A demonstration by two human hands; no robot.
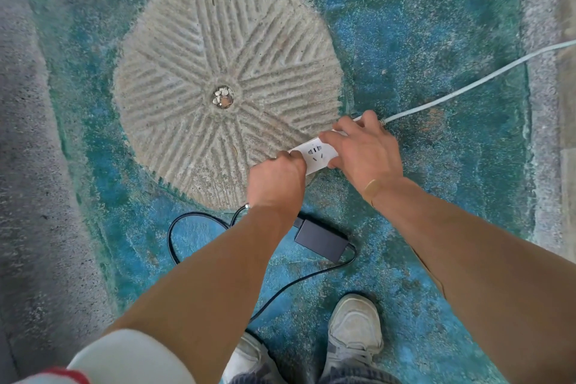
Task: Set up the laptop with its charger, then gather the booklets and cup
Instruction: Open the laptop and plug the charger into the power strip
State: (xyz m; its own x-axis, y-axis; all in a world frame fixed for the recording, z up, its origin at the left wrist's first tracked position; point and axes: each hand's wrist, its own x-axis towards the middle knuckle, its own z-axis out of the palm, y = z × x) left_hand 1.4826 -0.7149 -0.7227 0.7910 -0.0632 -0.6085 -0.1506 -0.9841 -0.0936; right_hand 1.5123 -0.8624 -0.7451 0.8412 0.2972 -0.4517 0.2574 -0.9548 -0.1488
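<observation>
A white power strip lies on the floor at the edge of a round grooved stone. My right hand grips its far end, fingers wrapped over the top. My left hand is closed at the strip's near end; the charger's plug is hidden under it. The black charger brick lies on the floor below my left wrist, with its black cable looping to the left and back toward my feet. No laptop, booklets or cup are in view.
The strip's white cord runs off to the upper right. The round millstone is set into a blue-green painted floor. Grey concrete borders both sides. My two shoes stand at the bottom.
</observation>
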